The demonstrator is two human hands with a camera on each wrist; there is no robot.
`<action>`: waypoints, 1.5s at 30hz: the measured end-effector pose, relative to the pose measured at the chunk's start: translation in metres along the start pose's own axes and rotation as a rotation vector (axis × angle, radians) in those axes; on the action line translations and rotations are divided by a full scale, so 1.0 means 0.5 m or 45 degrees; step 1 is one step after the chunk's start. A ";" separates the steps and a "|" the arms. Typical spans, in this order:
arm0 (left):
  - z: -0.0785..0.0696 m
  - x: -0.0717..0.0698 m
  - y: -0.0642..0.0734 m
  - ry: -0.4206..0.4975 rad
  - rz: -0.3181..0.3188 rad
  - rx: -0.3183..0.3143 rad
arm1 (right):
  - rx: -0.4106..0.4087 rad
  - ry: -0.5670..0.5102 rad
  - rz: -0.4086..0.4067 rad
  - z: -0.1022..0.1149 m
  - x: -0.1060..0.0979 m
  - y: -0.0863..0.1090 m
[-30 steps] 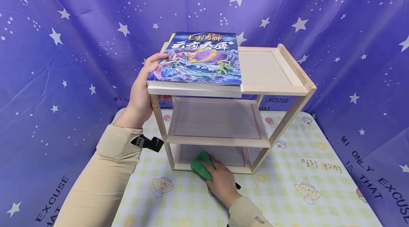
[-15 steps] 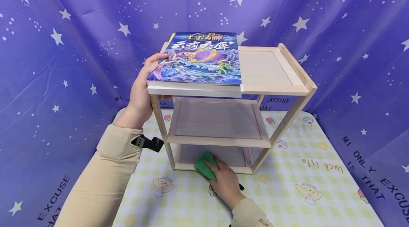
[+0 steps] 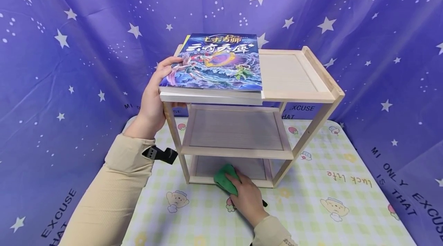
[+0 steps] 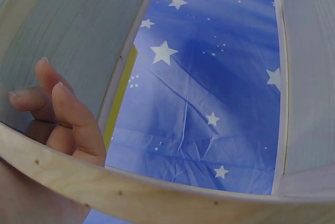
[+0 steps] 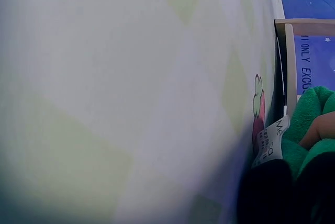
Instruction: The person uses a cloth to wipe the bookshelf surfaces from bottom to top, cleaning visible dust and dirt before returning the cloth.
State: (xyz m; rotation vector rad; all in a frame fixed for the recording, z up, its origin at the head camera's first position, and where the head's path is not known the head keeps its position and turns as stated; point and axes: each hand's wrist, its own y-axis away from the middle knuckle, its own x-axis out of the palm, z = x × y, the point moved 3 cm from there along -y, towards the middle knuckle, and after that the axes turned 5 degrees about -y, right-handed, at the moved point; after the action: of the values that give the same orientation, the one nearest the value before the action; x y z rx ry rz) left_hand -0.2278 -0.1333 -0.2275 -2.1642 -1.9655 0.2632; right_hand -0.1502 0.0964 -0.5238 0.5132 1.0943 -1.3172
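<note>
Your left hand [image 3: 151, 97] was curled round the shelf [image 3: 238, 128] and book [image 3: 218, 65]; your right hand [image 3: 247, 199] gripped a green cloth [image 3: 225, 178].

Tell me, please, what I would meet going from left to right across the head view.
Left grip → green cloth → right grip → wooden shelf's right end rail. The book, overlapping this order, is left out.

The left arm [image 3: 104, 196] is stretched forward and the left hand [image 3: 152, 96] is raised, its fingers [image 4: 73, 108] curled. The right hand [image 3: 247, 196] is held lower, back upward, gripping.
</note>
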 end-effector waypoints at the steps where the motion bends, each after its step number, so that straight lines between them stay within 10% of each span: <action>1: 0.000 0.001 0.000 0.002 0.001 0.000 | 0.002 -0.003 -0.003 -0.001 0.000 0.000; 45: 0.000 0.001 0.000 -0.002 -0.005 -0.005 | 0.044 -0.006 -0.072 -0.026 -0.019 0.015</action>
State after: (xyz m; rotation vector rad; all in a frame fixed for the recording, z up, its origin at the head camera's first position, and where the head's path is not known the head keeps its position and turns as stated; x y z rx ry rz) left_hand -0.2279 -0.1329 -0.2276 -2.1633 -1.9722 0.2607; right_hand -0.1463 0.1139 -0.5233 0.5082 1.0907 -1.3880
